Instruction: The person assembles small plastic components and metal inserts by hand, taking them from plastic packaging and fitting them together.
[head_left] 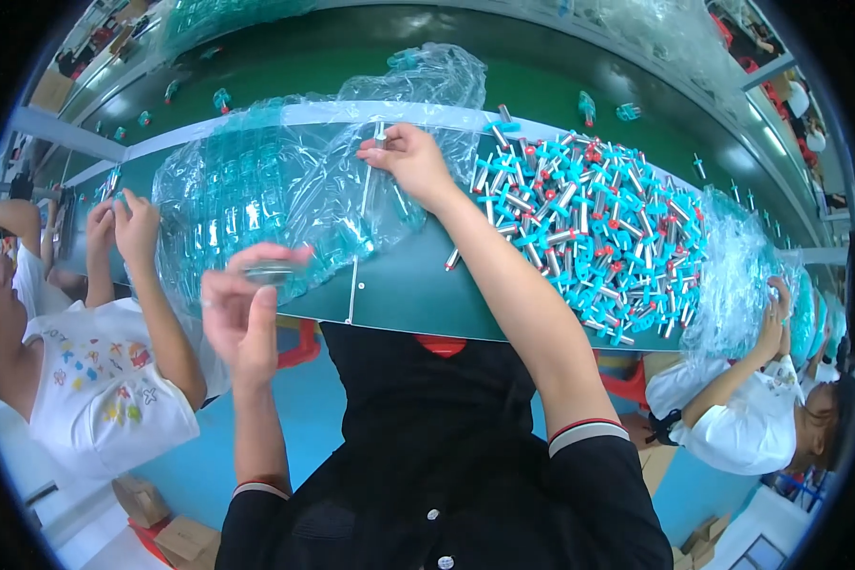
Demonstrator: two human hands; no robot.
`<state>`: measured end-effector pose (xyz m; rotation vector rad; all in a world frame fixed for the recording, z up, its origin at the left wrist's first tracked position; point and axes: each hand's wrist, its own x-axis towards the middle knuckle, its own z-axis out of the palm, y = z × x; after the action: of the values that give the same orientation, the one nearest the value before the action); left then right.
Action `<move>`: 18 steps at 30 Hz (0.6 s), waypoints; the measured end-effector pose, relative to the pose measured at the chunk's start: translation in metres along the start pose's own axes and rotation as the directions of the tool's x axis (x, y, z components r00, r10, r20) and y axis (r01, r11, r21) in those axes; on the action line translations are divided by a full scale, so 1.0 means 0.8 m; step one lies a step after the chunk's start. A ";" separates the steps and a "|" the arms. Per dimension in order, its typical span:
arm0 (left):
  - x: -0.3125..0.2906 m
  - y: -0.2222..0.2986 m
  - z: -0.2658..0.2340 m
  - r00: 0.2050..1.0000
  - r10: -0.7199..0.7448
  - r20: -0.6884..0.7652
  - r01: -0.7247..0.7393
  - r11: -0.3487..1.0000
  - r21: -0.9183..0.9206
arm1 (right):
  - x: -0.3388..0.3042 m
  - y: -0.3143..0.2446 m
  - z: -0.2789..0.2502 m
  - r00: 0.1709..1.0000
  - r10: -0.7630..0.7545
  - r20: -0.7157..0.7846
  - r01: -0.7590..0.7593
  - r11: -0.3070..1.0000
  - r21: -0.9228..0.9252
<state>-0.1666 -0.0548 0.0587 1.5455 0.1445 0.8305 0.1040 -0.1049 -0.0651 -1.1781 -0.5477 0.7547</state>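
My left hand (237, 318) is raised over the near edge of the bench, smeared by motion. Between its thumb and fingers is a small clear plastic piece (270, 273), too blurred to tell its exact kind. Farther off, my right hand (410, 163) pinches a small part with a slim metallic shaft (380, 133), held above a clear plastic bag. That bag (328, 204) lies crumpled across the bench, with rows of clear teal-tinted plastic pieces (237, 176) on its left side. To the right of my right forearm spreads a heap of small metal, turquoise and red parts (589, 223).
Behind the bench runs a green conveyor belt (304, 57) with scattered turquoise parts. A co-worker's hands (128, 223) work at the left. Another person's hand (777, 309) touches a plastic bag (736, 266) at the right. Red stools (299, 344) stand under the bench.
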 end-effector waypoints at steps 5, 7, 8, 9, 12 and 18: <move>-0.006 -0.065 -0.002 0.946 -0.311 -0.093 0.297 0.944 -0.142 | -0.012 -0.026 0.000 0.994 0.109 -0.009 -0.101 0.945 0.312; 0.005 -0.068 0.008 0.926 -0.346 -0.154 0.337 0.938 -0.078 | -0.011 -0.024 -0.002 1.000 0.010 -0.019 -0.006 0.984 0.177; 0.015 -0.067 0.010 0.956 -0.254 -0.148 0.268 0.960 0.085 | -0.009 -0.026 0.003 0.999 -0.041 0.003 0.040 0.994 0.104; 0.025 -0.068 0.010 0.978 -0.167 -0.127 0.194 0.950 0.246 | -0.011 -0.027 0.005 0.998 -0.064 -0.001 0.064 0.998 -0.008; 0.041 -0.055 0.001 0.976 -0.140 -0.165 0.194 0.904 0.382 | -0.029 -0.052 0.026 0.972 -0.223 0.076 0.235 0.938 -0.254; 0.045 -0.081 -0.006 0.976 -0.148 -0.162 0.202 0.896 0.395 | -0.043 -0.094 0.030 0.986 0.056 0.156 -0.122 0.883 0.453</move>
<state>-0.1189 -0.0193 0.0142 1.8376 0.5770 0.7865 0.0820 -0.1314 0.0143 -0.7121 -0.3985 0.9896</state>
